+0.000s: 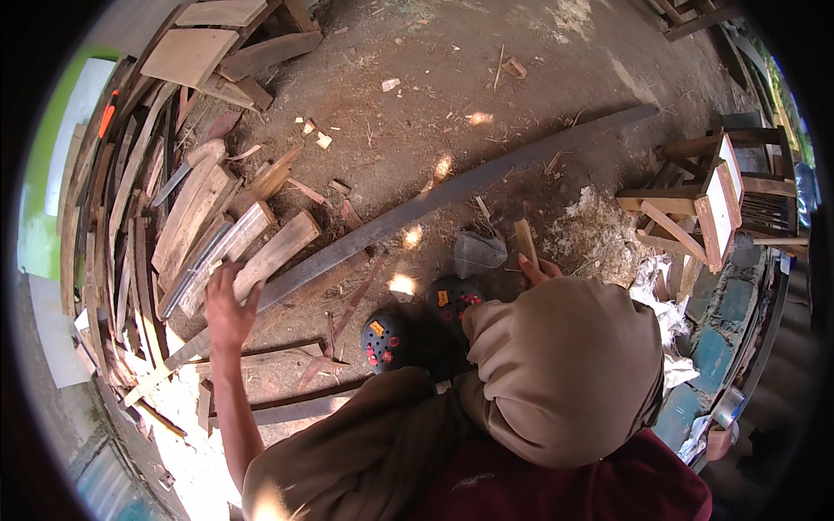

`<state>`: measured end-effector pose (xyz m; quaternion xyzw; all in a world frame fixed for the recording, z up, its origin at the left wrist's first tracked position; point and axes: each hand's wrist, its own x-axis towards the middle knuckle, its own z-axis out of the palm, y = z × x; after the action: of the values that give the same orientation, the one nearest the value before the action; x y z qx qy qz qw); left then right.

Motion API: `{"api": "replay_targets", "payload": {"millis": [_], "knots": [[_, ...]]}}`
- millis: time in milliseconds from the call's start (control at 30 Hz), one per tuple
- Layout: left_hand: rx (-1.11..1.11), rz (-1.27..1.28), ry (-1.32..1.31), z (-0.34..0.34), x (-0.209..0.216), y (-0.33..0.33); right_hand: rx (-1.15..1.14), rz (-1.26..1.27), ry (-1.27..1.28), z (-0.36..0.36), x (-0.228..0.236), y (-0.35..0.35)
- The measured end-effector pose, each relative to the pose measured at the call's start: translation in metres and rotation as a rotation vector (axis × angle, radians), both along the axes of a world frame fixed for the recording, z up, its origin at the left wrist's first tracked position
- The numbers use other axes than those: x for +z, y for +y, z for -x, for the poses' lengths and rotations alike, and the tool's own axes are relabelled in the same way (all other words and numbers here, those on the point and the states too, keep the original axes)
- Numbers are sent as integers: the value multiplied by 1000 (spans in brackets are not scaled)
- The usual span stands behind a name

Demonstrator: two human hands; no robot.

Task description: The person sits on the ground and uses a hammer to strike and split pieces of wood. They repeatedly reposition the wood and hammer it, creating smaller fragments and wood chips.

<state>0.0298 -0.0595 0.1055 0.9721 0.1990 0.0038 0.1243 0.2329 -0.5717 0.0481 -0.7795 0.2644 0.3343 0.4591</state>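
Note:
My left hand (231, 306) reaches over the lower end of a short wooden block (280, 250), fingers and thumb apart. It looks to be touching the block, but no firm grip shows. Beside it lies a second block (250, 224) with a pale, sunlit edge. Low at the right, my right hand (540, 272) is closed round a wooden handle (526, 240). A dark part, perhaps a tool head, shows at the handle's far end, too dim to make out. A grey stone-like lump (479, 253) sits left of that handle.
A long dark plank (469, 178) crosses the dirt floor diagonally. Stacked wood strips (130, 174) and offcuts fill the left side. A wooden frame (695, 195) stands at the right. My dark clogs (382, 337) are between my hands. Chips and shavings lie scattered.

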Motion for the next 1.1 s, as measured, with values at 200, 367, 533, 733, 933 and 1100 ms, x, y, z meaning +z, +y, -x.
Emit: {"api": "replay_targets", "payload": {"millis": [200,367,533,733,933,1100], "knots": [[-254,180,-39,-134,-64,-129,-14,65,-62,-1,7,6],[-185,171,147,-145,-110,-127,46,-50,-27,-8,14,-15],[-192,170,178,-108,-93,-110,118,-21,-23,-2,46,-35],[25,108,287,22,-69,-57,164,10,-55,-14,47,-61],[185,-152,338,185,-75,24,108,33,-13,-23,65,-52],[116,56,295,110,-14,8,83,47,-20,-4,84,-43]]}}
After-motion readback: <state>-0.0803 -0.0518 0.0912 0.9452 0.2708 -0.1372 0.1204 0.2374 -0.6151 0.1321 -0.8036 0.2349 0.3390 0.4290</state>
